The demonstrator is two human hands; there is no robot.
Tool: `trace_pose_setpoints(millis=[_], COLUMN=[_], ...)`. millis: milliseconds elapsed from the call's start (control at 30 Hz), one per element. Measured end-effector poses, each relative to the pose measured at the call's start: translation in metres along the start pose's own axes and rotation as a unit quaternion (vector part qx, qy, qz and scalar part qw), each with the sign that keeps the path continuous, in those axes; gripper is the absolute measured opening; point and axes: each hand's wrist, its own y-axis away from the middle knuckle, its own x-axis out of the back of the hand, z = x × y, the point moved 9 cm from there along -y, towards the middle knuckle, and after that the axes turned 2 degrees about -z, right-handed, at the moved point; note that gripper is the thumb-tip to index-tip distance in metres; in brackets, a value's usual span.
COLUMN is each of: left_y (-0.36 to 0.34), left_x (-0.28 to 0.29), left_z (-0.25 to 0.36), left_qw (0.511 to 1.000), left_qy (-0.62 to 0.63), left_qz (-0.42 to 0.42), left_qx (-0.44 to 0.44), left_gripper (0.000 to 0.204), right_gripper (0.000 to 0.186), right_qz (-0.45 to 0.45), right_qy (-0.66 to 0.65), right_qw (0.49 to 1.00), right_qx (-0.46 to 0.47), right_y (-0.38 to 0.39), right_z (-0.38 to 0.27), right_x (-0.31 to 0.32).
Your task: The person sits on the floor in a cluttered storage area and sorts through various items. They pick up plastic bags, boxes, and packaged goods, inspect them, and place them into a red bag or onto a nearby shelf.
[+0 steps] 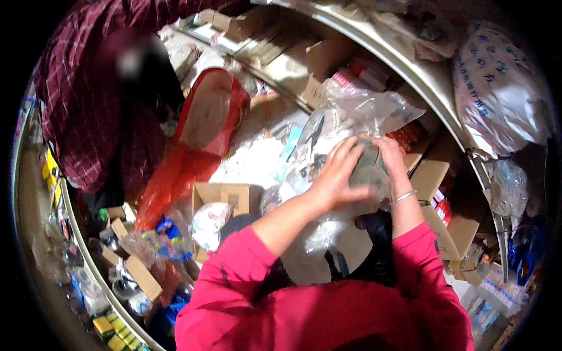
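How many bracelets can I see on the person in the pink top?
1: a thin silver-coloured bracelet around the right wrist, below the right hand. None shows by the left hand; the pink sleeves might hide others.

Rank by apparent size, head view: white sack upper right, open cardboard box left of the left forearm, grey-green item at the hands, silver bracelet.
1. White sack
2. Cardboard box and grey-green item: unsure, unranked; the left hand partly covers the item
3. Silver bracelet
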Motion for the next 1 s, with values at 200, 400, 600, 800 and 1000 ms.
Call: trace_pose_setpoints(millis=[200,400,600,800,1000], left_y=[0.026,0.024,0.003,0.001,0.008], left_x=[0.003,0.007,0.041,0.043,0.036], left_z=[0.014,0.002,-0.025,-0.047,-0.062], left_qw=[0.956,0.923,0.952,0.988,0.996], left_qy=[-0.259,-0.37,-0.265,-0.15,-0.032], left_qz=[-0.138,-0.103,-0.036,-0.033,-0.053], left_qx=[0.024,0.028,0.15,0.032,0.06], left_gripper=[0.098,0.09,0.064,0.034,0.028], right_gripper=[0.029,0.03,0.028,0.021,0.029], right_qz=[0.024,0.05,0.028,0.016,0.018], right_qy=[-0.005,-0.355,-0.303,-0.212,-0.146], right_qw=[0.985,0.933,0.952,0.976,0.985], right_qx=[0.17,-0.014,-0.013,0.047,0.091], right_y=[0.015,0.002,0.004,-0.006,-0.009], right_z=[-0.049,-0.002,-0.004,0.009,0.01], right_x=[0.003,0.012,0.021,0.039,0.042])
